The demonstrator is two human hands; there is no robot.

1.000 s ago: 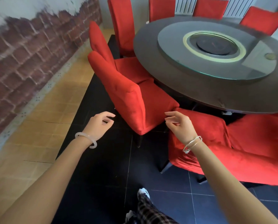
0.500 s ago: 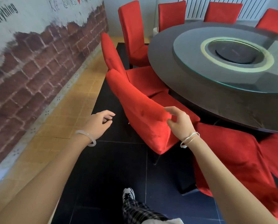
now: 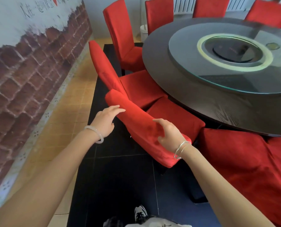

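A red fabric-covered chair point(image 3: 137, 126) stands right in front of me at the round table, its backrest towards me. My left hand point(image 3: 105, 122) reaches the left end of the backrest top, its straight fingers touching the fabric. My right hand point(image 3: 170, 135) lies on the right end of the backrest top, thumb on the near face and fingers over the edge, gripping it. There is a bracelet on each of my wrists.
The dark round table point(image 3: 177, 89) carries a glass turntable point(image 3: 185, 53). More red chairs ring it: one beside mine point(image 3: 107, 69), one beyond point(image 3: 120, 30), one at the lower right point(image 3: 244, 161). A brick-pattern wall point(image 3: 30, 71) runs along the left. My foot point(image 3: 140, 213) is on black floor tiles.
I have stepped closer to the chair. My right hand went from pinching the backrest corner to gripping its top. My left hand moved from the air onto the left end.
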